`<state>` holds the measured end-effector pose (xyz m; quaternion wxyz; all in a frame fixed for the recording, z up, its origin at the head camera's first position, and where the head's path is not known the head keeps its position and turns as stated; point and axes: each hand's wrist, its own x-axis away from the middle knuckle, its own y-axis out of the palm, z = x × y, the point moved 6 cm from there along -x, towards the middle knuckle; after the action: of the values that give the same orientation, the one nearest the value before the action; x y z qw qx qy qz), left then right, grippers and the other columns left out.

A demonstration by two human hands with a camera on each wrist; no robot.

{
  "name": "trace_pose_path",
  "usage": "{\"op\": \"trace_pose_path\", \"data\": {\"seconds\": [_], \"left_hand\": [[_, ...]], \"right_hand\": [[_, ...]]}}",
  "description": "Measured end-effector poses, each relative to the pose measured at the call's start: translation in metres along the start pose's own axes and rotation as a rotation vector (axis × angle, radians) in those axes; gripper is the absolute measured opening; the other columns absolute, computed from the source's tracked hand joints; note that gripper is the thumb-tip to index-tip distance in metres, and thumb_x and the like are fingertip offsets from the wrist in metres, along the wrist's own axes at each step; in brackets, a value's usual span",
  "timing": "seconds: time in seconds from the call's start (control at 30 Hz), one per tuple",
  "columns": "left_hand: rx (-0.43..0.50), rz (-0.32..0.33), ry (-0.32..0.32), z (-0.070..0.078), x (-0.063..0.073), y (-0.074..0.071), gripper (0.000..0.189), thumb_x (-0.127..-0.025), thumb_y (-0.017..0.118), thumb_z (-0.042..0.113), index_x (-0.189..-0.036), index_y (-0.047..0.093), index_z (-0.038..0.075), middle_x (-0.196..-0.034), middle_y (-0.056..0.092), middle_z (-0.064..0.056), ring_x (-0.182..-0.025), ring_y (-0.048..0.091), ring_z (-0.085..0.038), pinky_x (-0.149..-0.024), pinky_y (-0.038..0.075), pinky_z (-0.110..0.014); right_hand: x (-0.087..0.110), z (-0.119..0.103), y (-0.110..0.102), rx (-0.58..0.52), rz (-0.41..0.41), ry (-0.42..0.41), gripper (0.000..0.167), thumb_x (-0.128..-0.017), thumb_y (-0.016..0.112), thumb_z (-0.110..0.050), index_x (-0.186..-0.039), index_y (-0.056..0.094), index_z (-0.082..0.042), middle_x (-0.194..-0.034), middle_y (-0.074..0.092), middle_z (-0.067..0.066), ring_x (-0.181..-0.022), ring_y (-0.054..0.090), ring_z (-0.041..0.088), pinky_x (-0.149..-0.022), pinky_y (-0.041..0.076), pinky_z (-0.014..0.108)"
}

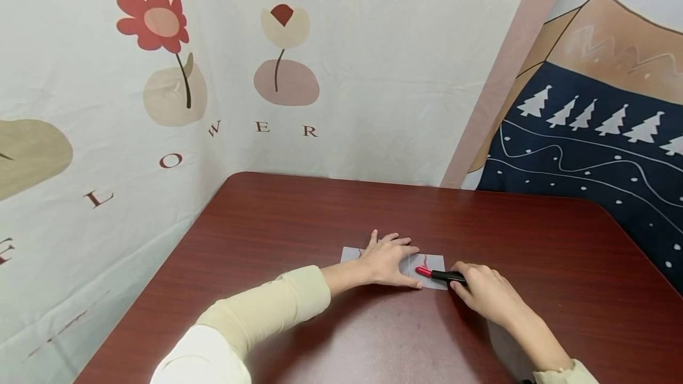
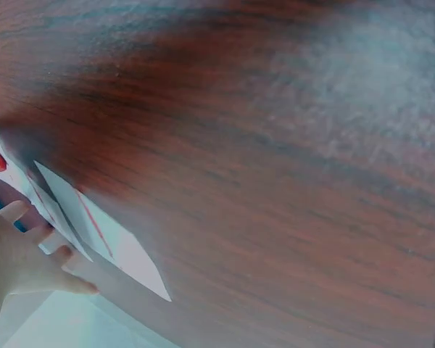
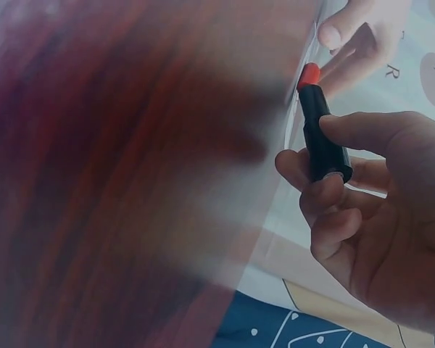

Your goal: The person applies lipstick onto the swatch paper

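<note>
A lipstick [image 1: 440, 275] with a black tube and red tip is pinched between the thumb and fingers of my right hand [image 1: 488, 293]. Its tip is over the right part of a white sheet of paper [image 1: 437, 263], close to a red mark; contact cannot be told. Spread fingers of my left hand [image 1: 385, 261] rest on the middle of the paper and cover much of it. In the left wrist view, a thin red line runs along the paper [image 2: 134, 255], part of which looks raised from the table. The right wrist view shows the lipstick [image 3: 319, 134] from its base end.
Under the paper is a dark red-brown wooden table [image 1: 299, 212] with rounded corners. Behind it hangs a white cloth [image 1: 384, 76] printed with flowers and letters. A dark blue printed cloth [image 1: 576, 153] with white trees hangs at the right.
</note>
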<state>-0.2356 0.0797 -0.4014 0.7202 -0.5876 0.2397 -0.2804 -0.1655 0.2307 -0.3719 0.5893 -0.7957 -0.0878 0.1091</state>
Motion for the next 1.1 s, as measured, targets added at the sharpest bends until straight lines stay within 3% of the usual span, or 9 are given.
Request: {"op": "trace_pose_path", "data": {"seconds": [0.23, 0.37, 0.67, 1.1], "left_hand": [[0.014, 0.112, 0.111, 0.005, -0.002, -0.006, 0.049, -0.076, 0.067, 0.056, -0.117, 0.066, 0.029, -0.124, 0.057, 0.009, -0.117, 0.044, -0.013, -0.103, 0.018, -0.06], [0.022, 0.122, 0.159, 0.009, -0.004, -0.008, 0.038, -0.077, 0.071, 0.047, -0.111, 0.07, 0.029, -0.111, 0.061, 0.013, -0.107, 0.045, -0.01, -0.103, 0.02, -0.056], [-0.036, 0.134, 0.166, 0.014, -0.004, -0.004, 0.024, -0.08, 0.07, 0.046, -0.099, 0.074, 0.032, -0.098, 0.061, 0.015, -0.098, 0.045, -0.008, -0.101, 0.025, -0.047], [0.011, 0.19, 0.177, 0.012, -0.005, -0.004, 0.014, -0.081, 0.07, 0.039, -0.091, 0.075, 0.031, -0.091, 0.061, 0.018, -0.095, 0.045, -0.006, -0.101, 0.026, -0.047]], "right_hand": [[0.0, 0.001, 0.001, -0.002, -0.018, 0.011, 0.013, -0.082, 0.069, -0.012, -0.094, 0.064, -0.008, -0.082, 0.062, 0.0, -0.065, 0.052, 0.01, -0.056, 0.044, 0.033], [0.0, 0.001, 0.001, -0.004, -0.012, 0.004, 0.013, -0.082, 0.068, -0.012, -0.094, 0.064, -0.008, -0.08, 0.062, -0.001, -0.063, 0.051, 0.009, -0.054, 0.043, 0.031], [0.0, 0.001, 0.0, -0.006, 0.002, -0.013, 0.013, -0.082, 0.069, -0.012, -0.094, 0.064, -0.008, -0.08, 0.062, -0.002, -0.064, 0.052, 0.009, -0.055, 0.043, 0.032], [0.002, 0.002, 0.0, -0.016, 0.032, -0.043, 0.014, -0.083, 0.069, -0.011, -0.096, 0.065, -0.008, -0.084, 0.064, 0.0, -0.067, 0.055, 0.01, -0.056, 0.045, 0.033]]}}
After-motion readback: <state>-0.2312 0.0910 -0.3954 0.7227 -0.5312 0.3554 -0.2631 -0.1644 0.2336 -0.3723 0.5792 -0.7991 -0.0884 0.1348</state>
